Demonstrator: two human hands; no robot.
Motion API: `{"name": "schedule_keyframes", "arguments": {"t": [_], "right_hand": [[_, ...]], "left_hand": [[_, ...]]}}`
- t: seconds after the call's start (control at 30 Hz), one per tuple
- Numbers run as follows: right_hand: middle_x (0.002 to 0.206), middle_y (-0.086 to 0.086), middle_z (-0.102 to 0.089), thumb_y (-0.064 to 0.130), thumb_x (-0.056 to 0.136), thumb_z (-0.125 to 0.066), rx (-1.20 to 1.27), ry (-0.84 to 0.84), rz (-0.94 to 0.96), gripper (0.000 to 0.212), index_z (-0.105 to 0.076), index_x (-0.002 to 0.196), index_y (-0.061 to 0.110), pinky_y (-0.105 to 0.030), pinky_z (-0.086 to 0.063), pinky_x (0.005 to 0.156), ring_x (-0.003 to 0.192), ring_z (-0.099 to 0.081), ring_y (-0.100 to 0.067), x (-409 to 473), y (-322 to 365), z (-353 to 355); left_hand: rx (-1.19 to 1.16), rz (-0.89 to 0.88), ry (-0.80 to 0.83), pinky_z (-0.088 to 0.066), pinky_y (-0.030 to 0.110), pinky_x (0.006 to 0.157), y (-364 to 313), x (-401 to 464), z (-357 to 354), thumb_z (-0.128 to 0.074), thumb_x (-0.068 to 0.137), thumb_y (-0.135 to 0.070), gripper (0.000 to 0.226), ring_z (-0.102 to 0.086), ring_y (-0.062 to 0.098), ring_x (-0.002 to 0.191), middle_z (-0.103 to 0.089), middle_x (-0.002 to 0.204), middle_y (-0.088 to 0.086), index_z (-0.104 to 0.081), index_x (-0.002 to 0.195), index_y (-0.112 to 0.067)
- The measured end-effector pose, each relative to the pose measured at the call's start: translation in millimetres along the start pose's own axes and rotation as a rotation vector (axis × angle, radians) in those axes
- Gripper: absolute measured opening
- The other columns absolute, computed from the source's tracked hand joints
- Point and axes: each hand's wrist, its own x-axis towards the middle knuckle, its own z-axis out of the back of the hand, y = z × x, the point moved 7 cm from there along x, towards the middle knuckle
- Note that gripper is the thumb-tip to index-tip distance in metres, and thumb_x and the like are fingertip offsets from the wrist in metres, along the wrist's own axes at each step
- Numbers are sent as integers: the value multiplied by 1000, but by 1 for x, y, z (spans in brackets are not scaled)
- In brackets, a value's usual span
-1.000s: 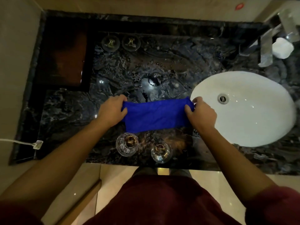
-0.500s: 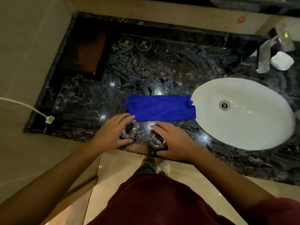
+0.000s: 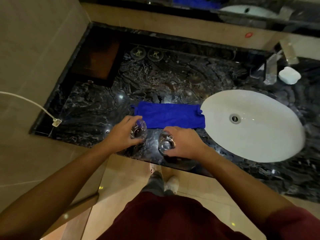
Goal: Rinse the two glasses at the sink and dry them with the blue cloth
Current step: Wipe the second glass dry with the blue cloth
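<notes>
Now glasses (image 3: 139,131) within both hands (image 3: 185,142).

cloth (image 3: 168,116): a saturated royal blue is being shown, plain and unpatterned, at the centre of the frame.
countertop (image 3: 181,80): black stone is being displayed, veined with grey-white swirls and dotted with bright reflections.
sink (image 3: 270,135): a plain glossy white is being shown at the right.
drain (image 3: 235,118): a silver ring around a dark centre is being shown.
left glass (image 3: 138,131): clear, with a dark base being seen through it.
right glass (image 3: 166,143): clear, with pale glints being caught.
tray (image 3: 97,61): a dark reddish brown is being shown at the upper left.
soap dish (image 3: 289,75): white.
cable (image 3: 26,101): white.
shirt (image 3: 173,219): dark maroon.
wall (image 3: 34,40): beige.
</notes>
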Motion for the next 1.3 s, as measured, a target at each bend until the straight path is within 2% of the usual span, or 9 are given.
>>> {"name": "schedule_keyframes", "arguments": {"t": [0.07, 0.2, 0.4, 0.5, 0.7, 0.87, 1.0, 1.13, 1.3], "right_hand": [[121, 8, -72, 65, 72, -75, 9, -48, -22, 75, -55, 136, 32, -34, -55, 79, 103, -69, -19, 1, -4, 19], [130, 6, -70, 69, 71, -76, 49, -173, -59, 89, -51, 146, 28, -35, -56, 91, 113, -68, -19, 6, -7, 73], [107, 10, -72, 65, 69, -75, 13, -362, -28, 70, -60, 127, 29, -36, -56, 79, 96, -70, -17, 40, 8, 163], [121, 8, -71, 62, 71, -79, -9, -407, -27, 82, -55, 141, 27, -35, -53, 85, 106, -68, -15, 72, 11, 199], [127, 5, -70, 63, 70, -79, 0, -486, -46, 87, -53, 144, 24, -30, -47, 81, 110, -68, -16, 151, 6, 244], [127, -1, -70, 52, 71, -85, 105, -498, -104, 85, -54, 142, 19, -39, -57, 89, 110, -68, -21, 230, -14, 246], [129, -2, -69, 48, 71, -87, 137, -422, -200, 79, -55, 138, 20, -39, -57, 88, 111, -67, -23, 290, -42, 225], [135, -2, -66, 50, 71, -87, 131, -354, -245, 90, -50, 147, 21, -34, -53, 87, 116, -66, -23, 330, -58, 197], [142, -5, -61, 50, 76, -86, 92, -296, -282, 91, -44, 151, 21, -42, -55, 97, 124, -62, -27, 357, -70, 179]], "left_hand": [[-24, -2, -46, -53, 39, 99, -11, 7, 14, -92, 74, -39, 94, -61, 22, 118, -53, 138, 5, -45, 152, -20], [-57, -12, -205, -50, 31, 95, -36, 27, 63, -95, 68, -43, 94, -62, 14, 107, -58, 128, 4, -49, 148, -21], [92, -58, -354, -50, 40, 95, -49, 71, 140, -95, 68, -41, 93, -62, 27, 110, -60, 122, 11, -52, 145, -15], [113, -42, -403, -52, 46, 96, -43, 97, 174, -94, 68, -44, 94, -61, 28, 110, -60, 124, 12, -50, 147, -17], [127, -35, -433, -53, 43, 94, -13, 163, 218, -90, 70, -53, 95, -60, 22, 112, -61, 124, 8, -48, 148, -19], [95, 17, -408, -52, 47, 99, 25, 228, 227, -90, 73, -47, 92, -58, 29, 118, -58, 127, 11, -48, 149, -19], [33, 46, -328, -50, 45, 103, 63, 279, 212, -91, 73, -41, 93, -57, 30, 123, -56, 134, 12, -45, 152, -21], [7, 93, -278, -52, 42, 101, 99, 313, 193, -92, 71, -42, 97, -59, 29, 121, -54, 137, 9, -43, 153, -26], [-23, 114, -228, -50, 40, 99, 113, 340, 174, -92, 71, -43, 98, -60, 29, 119, -54, 137, 6, -41, 154, -28]]}}
